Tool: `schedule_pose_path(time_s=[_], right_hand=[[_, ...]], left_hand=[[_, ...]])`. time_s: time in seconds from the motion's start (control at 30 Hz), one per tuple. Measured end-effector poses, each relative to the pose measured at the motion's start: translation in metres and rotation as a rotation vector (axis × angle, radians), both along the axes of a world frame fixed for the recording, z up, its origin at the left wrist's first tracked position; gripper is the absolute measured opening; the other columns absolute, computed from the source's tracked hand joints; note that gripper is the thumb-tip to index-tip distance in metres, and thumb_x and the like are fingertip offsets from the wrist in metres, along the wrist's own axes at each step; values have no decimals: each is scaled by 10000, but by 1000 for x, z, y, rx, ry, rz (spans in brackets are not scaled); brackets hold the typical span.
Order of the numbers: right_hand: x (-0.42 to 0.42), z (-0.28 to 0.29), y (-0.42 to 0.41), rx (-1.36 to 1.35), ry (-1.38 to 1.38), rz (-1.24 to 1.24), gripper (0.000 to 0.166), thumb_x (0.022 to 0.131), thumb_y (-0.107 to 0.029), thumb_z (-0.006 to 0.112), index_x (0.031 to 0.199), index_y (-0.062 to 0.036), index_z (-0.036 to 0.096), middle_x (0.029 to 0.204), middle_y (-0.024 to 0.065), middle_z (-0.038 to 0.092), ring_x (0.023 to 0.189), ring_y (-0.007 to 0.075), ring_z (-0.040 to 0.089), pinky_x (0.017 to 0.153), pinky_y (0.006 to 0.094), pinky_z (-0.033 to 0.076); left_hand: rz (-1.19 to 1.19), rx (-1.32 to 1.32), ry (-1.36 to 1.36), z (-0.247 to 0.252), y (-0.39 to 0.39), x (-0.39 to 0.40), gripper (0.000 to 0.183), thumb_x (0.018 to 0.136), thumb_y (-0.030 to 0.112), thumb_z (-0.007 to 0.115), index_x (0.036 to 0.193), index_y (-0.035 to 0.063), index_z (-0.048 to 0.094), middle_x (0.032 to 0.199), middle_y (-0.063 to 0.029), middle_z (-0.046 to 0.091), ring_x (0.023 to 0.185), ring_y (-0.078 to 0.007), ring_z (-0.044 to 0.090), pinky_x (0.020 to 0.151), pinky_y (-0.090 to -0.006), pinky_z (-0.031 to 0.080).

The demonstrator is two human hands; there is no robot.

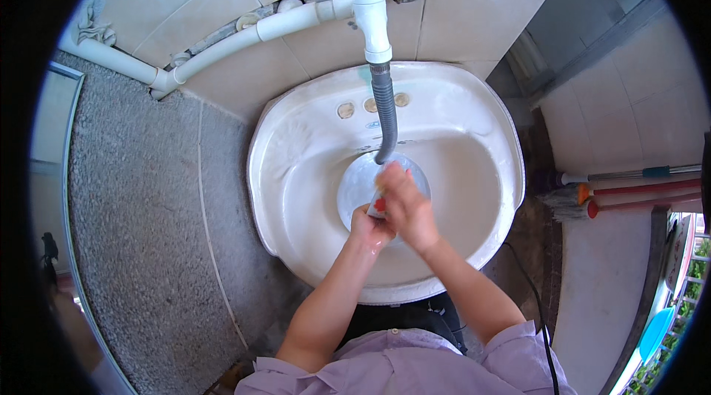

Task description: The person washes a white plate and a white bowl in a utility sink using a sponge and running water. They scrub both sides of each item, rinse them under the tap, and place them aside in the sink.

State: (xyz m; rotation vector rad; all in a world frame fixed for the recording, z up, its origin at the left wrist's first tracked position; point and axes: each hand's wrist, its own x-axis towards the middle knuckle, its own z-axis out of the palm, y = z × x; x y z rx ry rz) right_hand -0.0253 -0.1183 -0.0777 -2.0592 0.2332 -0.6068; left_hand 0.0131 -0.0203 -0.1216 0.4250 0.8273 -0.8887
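Observation:
My left hand (371,231) grips a small white item with a red pattern (379,206), perhaps a piece of crockery; most of it is covered by my hands. Against its upper side lies my right hand (410,209), blurred, and whether it holds anything is hidden. Both hands are over a round, pale basin (351,189) that sits inside the white ceramic sink (461,184). Just above my right fingers ends a grey corrugated hose (384,100), hanging from the white plastic tap (369,11). My left wrist looks wet.
A white pipe (222,50) runs along the tiled wall to the tap. Left of the sink is a rough grey wall surface (139,189) beside a framed mirror (75,172). Long-handled brushes (577,206) lean at right. A black cable (533,284) hangs near my right arm.

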Motion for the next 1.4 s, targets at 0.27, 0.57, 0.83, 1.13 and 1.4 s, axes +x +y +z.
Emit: schedule_pose_path(time_s=[0.27, 0.57, 0.83, 1.13, 1.4], right_hand=[[27, -3, -37, 806, 440, 12, 203, 808, -168, 581, 880, 13, 639, 774, 121, 646, 650, 187, 619, 617, 302, 504], [6, -21, -17, 1671, 212, -267, 255, 854, -232, 510, 880, 15, 571, 692, 71, 589, 590, 195, 572, 563, 314, 485], [7, 10, 12, 16, 60, -3, 198, 811, -170, 572, 936, -28, 633, 903, 140, 627, 848, 292, 596, 752, 354, 467], [4, -2, -15, 1178, 523, -82, 247, 861, -245, 497, 895, -26, 608, 751, 38, 634, 700, 183, 601, 641, 367, 479], [-5, -44, -1, 1689, 431, -326, 235, 886, -291, 417, 801, -110, 541, 661, -1, 556, 530, 130, 526, 415, 276, 381]], left_hand=[[-173, -400, 73, -13, 22, -10, 408, 848, 235, 411, 1176, -5, 448, 1064, -267, 493, 795, -294, 525, 365, -206, 355], [-441, 260, -381, 9, 24, 2, 490, 892, 370, 405, 1262, 49, 406, 1199, -219, 480, 1016, -329, 517, 745, -415, 497], [-9, 762, -585, 18, 10, 7, 266, 908, 257, 469, 766, 50, 556, 753, -7, 537, 671, -107, 500, 594, -280, 420], [124, 639, -619, 26, 14, -2, 254, 862, 223, 513, 899, -19, 586, 842, -83, 590, 765, -167, 576, 700, -310, 467], [-313, 215, -664, 13, 34, 1, 477, 840, 385, 566, 1173, 54, 481, 1108, -71, 556, 993, -203, 555, 837, -392, 457]])
